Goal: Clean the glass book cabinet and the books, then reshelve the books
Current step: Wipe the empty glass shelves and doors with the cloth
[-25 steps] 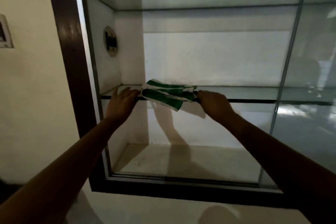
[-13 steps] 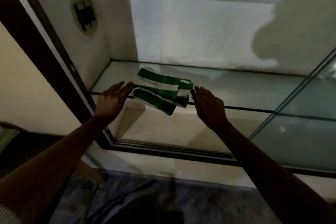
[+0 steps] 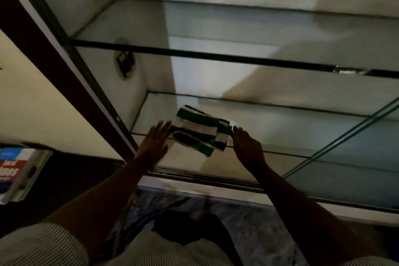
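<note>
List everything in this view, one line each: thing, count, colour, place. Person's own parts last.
upper glass shelf: one, clear, inside the cabinet
lower glass shelf: one, clear, beneath it
cloth: one, green-and-white striped, overhanging the lower glass shelf's front edge, between the hands
cabinet frame: one, dark brown, left
round fitting: one, pale, dark centre, inner left wall
sliding glass pane: one, clear, right
books: small stack, count unclear, red, blue, white, far left
floor covering: one, dark bluish, below the cabinet
left hand: one, fingers straight, at the cloth's left edge
right hand: one, fingers relaxed, at the cloth's right edge
</note>
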